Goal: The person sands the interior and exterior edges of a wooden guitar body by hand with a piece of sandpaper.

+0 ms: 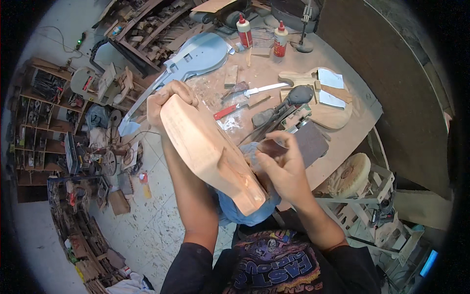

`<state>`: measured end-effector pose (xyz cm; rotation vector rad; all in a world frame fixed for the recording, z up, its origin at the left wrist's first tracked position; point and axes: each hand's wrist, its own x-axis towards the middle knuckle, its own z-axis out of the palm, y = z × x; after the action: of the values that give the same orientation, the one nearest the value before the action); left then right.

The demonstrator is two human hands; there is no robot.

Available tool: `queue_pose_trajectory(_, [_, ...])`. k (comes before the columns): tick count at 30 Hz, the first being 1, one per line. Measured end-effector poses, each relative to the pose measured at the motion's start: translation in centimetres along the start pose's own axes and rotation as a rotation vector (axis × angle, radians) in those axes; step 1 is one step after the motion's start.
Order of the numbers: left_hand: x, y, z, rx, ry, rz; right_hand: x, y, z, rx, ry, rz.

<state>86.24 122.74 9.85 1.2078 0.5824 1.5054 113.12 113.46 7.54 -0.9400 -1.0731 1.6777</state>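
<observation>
A pale wooden guitar body point(203, 134) is tilted on edge in front of me, its curved side facing up. My left hand point(174, 100) is wrapped over its far upper end. My right hand point(284, 164) is beside its right face, with thumb and fingers curled around a small dark brown piece that looks like folded sandpaper point(274, 148). Part of this piece is hidden by the fingers. A light blue cloth point(227, 208) lies under the body, close to my lap.
On the bench point(342, 147) are a belt sander point(298, 120), a white-handled knife point(264, 89), a red-handled knife point(230, 111), two red-and-white glue bottles point(245, 33) and another guitar body point(333, 115). A light blue guitar point(203, 54) lies far left. A round buffing wheel point(352, 174) stands right.
</observation>
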Motion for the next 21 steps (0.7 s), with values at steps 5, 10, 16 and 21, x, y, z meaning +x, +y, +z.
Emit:
queue_pose_trajectory(5, [0.4, -0.6, 0.3, 0.015, 0.025, -0.010, 2.0, 0.3, 2.2, -0.123, -0.072, -0.061])
queue_pose_trajectory(10, [0.4, -0.3, -0.8, 0.010, -0.136, -0.010, 0.8, -0.4, 2.1, -0.170, -0.121, 0.013])
queue_pose_trajectory(16, [0.1, -0.2, -0.4, 0.042, -0.112, -0.016, -0.2, 0.4, 0.4, -0.230, -0.166, 0.046])
queue_pose_trajectory(21, [0.3, -0.1, 0.1, 0.063, -0.104, -0.019, 1.2, 2.2, 0.9, 0.082, -0.167, -0.056])
